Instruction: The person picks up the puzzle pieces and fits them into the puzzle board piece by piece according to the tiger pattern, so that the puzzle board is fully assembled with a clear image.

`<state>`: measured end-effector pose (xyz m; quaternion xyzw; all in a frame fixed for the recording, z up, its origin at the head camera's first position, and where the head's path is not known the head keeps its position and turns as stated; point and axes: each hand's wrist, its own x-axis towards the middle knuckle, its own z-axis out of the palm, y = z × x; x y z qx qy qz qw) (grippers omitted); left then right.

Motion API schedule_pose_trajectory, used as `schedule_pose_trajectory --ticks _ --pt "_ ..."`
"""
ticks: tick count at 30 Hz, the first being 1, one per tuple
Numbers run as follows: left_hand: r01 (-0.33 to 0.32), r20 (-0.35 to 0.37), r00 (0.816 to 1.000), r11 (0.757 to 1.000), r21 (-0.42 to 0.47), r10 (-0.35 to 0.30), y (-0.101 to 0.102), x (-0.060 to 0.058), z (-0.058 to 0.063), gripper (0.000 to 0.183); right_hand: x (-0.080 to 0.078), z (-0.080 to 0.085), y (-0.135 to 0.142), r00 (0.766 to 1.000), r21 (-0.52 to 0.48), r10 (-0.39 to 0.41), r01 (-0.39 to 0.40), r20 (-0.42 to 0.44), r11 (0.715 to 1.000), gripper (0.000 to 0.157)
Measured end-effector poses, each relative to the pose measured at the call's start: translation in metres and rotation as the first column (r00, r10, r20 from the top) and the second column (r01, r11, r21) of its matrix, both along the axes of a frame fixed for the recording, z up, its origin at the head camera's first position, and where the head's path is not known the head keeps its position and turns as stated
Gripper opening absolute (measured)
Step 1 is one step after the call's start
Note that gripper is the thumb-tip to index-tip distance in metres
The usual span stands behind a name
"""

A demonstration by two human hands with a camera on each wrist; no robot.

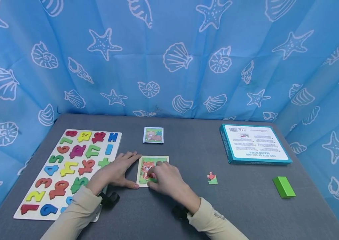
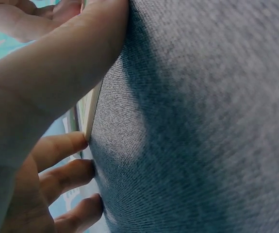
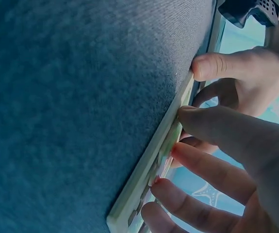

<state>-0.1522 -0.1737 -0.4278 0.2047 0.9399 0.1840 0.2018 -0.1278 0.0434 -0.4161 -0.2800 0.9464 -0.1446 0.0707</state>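
A small wooden jigsaw puzzle [image 1: 147, 162] with a tiger on green lies flat in front of me, and its pale edge [image 3: 144, 174] runs diagonally through the right wrist view. My left hand [image 1: 117, 170] rests at its left side, thumb by the near corner and index finger by the far corner; two other fingertips [image 2: 91, 170] touch the cloth. Over the picture is my right hand [image 1: 169, 178], its thumb at the near edge and its bent index and middle fingers [image 3: 212, 170] pressing the picture. One loose jigsaw piece [image 1: 212, 178], red and green, lies to the right.
Behind the puzzle lies a small picture card [image 1: 153, 135]. A white number board [image 1: 47, 170] with coloured numerals stands left, partly under my left forearm. To the right are a teal-edged box [image 1: 256, 143] and a green block [image 1: 284, 187]. Blue curtains [image 1: 169, 83] surround the grey table [image 1: 187, 143].
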Motion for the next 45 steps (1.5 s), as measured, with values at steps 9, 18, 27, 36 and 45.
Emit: schedule_pose_trajectory --ticks 9,18,27,36,45 --pt "0.002 -0.018 1.000 1.000 -0.001 -0.002 0.0002 0.0008 0.0003 0.107 0.0015 0.0007 0.0011 1.000 0.012 -0.001 0.001 -0.007 1.000 0.021" --pt "0.002 -0.021 1.000 1.000 -0.001 -0.002 0.0010 0.0015 -0.0001 0.108 0.0020 0.0004 0.0017 1.000 -0.008 -0.019 0.019 0.009 1.000 0.018" --pt "-0.004 -0.013 1.000 1.000 -0.004 0.004 0.0004 0.0017 0.0001 0.108 0.0006 0.0043 -0.0006 0.995 -0.031 -0.028 0.032 0.094 0.999 0.014" --pt "-0.010 -0.006 1.000 1.000 -0.011 0.010 0.0010 0.0006 -0.0004 0.107 -0.0020 0.0032 0.0027 0.997 -0.059 0.011 -0.006 0.077 0.998 0.013" --pt "-0.009 -0.009 1.000 1.000 -0.007 0.009 0.0014 0.0014 0.0003 0.107 0.0030 0.0040 -0.0035 0.996 -0.018 -0.044 0.046 0.072 0.999 0.010"
